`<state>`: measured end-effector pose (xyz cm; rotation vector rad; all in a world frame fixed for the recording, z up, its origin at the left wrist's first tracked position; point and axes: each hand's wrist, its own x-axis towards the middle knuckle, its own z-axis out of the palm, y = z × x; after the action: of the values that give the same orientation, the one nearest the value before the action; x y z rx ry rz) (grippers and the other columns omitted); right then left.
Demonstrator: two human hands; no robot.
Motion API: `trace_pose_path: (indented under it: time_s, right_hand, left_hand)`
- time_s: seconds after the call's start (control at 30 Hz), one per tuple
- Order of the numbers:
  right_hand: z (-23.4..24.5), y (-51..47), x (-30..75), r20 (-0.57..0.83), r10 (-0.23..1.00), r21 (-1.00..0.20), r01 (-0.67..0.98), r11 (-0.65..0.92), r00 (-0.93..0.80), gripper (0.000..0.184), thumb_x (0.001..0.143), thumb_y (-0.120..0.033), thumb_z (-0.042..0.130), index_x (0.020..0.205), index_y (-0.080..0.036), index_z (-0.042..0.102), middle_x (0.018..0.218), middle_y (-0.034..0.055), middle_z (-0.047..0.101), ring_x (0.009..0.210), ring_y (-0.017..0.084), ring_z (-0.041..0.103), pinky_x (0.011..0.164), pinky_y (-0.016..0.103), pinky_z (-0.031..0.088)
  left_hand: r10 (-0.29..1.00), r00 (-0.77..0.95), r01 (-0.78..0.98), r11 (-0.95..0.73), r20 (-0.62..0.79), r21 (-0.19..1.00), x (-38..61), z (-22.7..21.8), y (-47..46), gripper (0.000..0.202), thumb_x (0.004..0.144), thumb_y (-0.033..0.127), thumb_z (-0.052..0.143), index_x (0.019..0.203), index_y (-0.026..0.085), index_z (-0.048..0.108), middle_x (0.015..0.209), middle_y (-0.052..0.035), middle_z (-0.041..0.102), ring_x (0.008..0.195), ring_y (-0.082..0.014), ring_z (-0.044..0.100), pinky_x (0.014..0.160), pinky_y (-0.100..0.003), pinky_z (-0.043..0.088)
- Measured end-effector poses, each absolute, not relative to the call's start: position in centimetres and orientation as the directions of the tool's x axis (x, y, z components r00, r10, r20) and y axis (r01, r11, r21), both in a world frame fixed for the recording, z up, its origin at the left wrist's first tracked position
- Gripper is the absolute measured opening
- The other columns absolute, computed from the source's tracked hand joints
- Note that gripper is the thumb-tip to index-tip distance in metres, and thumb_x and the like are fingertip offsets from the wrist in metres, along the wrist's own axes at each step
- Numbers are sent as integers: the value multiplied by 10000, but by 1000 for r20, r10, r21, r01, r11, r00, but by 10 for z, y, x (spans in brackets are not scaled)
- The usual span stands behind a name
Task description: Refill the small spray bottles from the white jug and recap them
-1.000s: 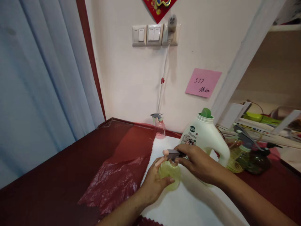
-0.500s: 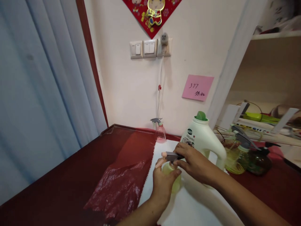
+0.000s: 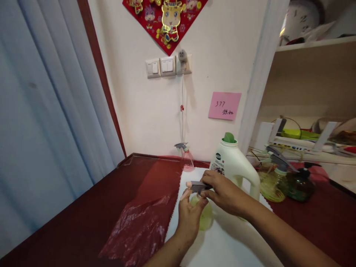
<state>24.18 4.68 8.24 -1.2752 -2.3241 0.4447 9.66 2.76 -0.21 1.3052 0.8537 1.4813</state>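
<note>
A small yellow-green spray bottle [image 3: 205, 218] stands upright on the white sheet [image 3: 219, 244]. Its grey spray head [image 3: 197, 186] has a peach-coloured nozzle and trigger. My right hand [image 3: 224, 193] is closed on the back of that spray head from the right. From the left, my left hand [image 3: 189, 217] pinches around the bottle's neck, just under the head. My fingers hide most of the neck, so how the head sits on it cannot be made out. Just behind my right hand is a large pale-green jug [image 3: 233, 157] with a green piece in its mouth.
A pink spray bottle [image 3: 188, 161] stands by the wall. Right of the jug are another yellow-green spray bottle [image 3: 275, 183] and a dark pump bottle [image 3: 302, 185]. Crumpled red plastic film [image 3: 139, 230] covers part of the dark red table [image 3: 75, 230].
My view has tilted up and turned slightly right. Both hands stay at the bottle; my left fingers sit higher, near the neck, and more of the bottle's body shows.
</note>
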Motion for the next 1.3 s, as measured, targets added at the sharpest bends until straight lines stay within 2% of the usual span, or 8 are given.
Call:
trace_pose_path:
  time_s: [0.27,0.47,0.63,0.77,0.9,1.03,1.17,1.3]
  right_hand:
    - [84,42,241,235,863,-470,724,504,-448,100,839,-102,657,784,-175,616,935,48,602,924,214,541,810,332,369]
    - [85,44,243,235,856,-485,708,514,-461,90,837,-82,648,827,-171,634,961,52,608,940,212,541,830,337,378]
    - [85,45,246,242,844,-490,691,532,-479,107,842,-66,635,830,-172,627,975,51,611,959,212,540,839,334,386]
    - [85,44,246,249,843,-487,691,535,-478,137,829,-43,628,866,-173,649,980,51,615,958,209,548,846,332,390]
    - [83,42,245,253,855,-487,704,517,-453,109,838,-65,641,826,-173,635,963,51,612,938,210,551,829,333,386]
    - [79,43,246,261,863,-494,709,504,-432,96,838,-80,659,841,-174,636,971,49,613,943,211,550,824,330,382]
    - [77,45,247,256,866,-498,709,499,-429,89,832,-90,673,844,-171,640,971,51,617,945,214,555,823,330,381]
    - [79,47,247,260,859,-495,703,510,-441,112,823,-68,667,823,-174,630,960,45,623,958,211,560,841,327,380]
  left_hand:
    - [957,-207,-115,-230,203,966,113,1,30,295,633,329,865,863,180,757,867,-56,766,889,-288,686,834,-366,526]
    - [950,-160,-37,-278,269,960,107,3,28,291,720,374,825,930,181,769,939,-85,763,953,-312,668,875,-388,508]
    - [956,85,-140,-269,282,953,92,-5,37,354,813,427,787,1088,206,760,1122,-84,741,1109,-299,621,986,-386,461]
    - [936,251,-209,-197,248,958,78,-8,45,398,800,507,799,1045,195,767,1058,-81,743,1077,-288,636,970,-387,476]
    - [945,194,-220,-218,262,951,81,-10,46,470,724,470,858,1090,194,757,1109,-80,727,1103,-285,634,981,-374,485]
    - [975,32,-135,-215,222,967,96,-12,47,453,633,372,893,1015,160,773,1089,-104,745,1025,-302,667,908,-375,529]
    - [973,-37,-68,-230,228,971,103,-9,47,406,666,315,853,1030,159,767,1083,-103,765,1040,-306,667,944,-385,512]
    - [962,18,-49,-272,273,961,97,-5,45,390,726,347,807,1079,189,757,1105,-82,765,1076,-297,655,974,-382,496]
